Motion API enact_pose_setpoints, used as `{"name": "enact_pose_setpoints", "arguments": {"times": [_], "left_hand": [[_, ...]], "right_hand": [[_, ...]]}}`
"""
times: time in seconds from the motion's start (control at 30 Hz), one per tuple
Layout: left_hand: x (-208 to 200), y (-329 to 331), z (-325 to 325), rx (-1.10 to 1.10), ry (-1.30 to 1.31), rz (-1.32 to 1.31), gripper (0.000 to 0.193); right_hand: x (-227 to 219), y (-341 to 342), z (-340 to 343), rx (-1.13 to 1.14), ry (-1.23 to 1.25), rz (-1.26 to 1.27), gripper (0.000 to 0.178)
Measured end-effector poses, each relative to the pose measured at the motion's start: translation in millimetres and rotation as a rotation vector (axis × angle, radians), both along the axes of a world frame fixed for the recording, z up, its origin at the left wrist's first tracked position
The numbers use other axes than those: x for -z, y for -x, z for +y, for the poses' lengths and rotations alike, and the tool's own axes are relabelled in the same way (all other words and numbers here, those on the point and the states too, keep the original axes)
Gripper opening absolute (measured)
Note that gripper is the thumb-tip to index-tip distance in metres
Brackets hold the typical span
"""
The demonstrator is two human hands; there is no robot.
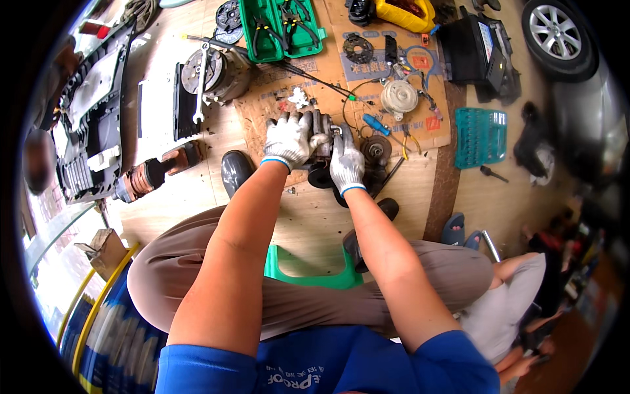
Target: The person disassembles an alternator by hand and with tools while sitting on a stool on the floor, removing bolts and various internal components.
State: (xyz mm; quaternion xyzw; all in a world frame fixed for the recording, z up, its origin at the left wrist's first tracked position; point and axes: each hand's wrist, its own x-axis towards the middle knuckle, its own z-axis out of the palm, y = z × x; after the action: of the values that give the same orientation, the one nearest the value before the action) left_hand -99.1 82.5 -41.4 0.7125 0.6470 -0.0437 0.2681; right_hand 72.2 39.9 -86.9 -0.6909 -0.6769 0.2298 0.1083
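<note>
Both my hands wear pale knitted work gloves with dirty fingertips. Between them, low in front of me, stands a dark, greasy metal car part (320, 146) with round black ends toward me. My left hand (287, 139) grips its left side, thumb reaching across the top. My right hand (347, 161) closes on its right side, fingers pointing away from me, beside a small shiny curved metal piece (336, 129). The gloves hide much of the part. Just right lie a round rusty gear-like part (376, 150), a blue-handled screwdriver (377, 125) and yellow-handled pliers (411, 142).
Flattened cardboard (262, 98) carries a green tool case (252, 46) and a round metal housing (399, 97). Left are a motor-like drum (226, 73) with a wrench (201, 88) on it. A teal socket set (481, 138) lies right; a green stool (315, 281) is under me. Another person sits lower right.
</note>
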Motion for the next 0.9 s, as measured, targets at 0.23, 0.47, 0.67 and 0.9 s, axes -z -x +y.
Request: {"name": "enact_pose_setpoints", "arguments": {"times": [0.23,0.47,0.67,0.9], "left_hand": [[-5,-9,16,-0.036,0.087,0.045,0.079],[17,-14,36,-0.207,0.149,0.020,0.077],[19,-29,52,-0.208,0.185,0.027,0.071],[30,-30,71,-0.253,0.178,0.007,0.074]], "right_hand": [[-4,8,17,0.006,0.222,-0.101,0.051],[-5,16,26,0.069,0.268,-0.041,0.053],[-7,-1,39,0.067,0.368,-0.018,0.055],[5,-4,50,0.055,0.126,-0.013,0.049]]}}
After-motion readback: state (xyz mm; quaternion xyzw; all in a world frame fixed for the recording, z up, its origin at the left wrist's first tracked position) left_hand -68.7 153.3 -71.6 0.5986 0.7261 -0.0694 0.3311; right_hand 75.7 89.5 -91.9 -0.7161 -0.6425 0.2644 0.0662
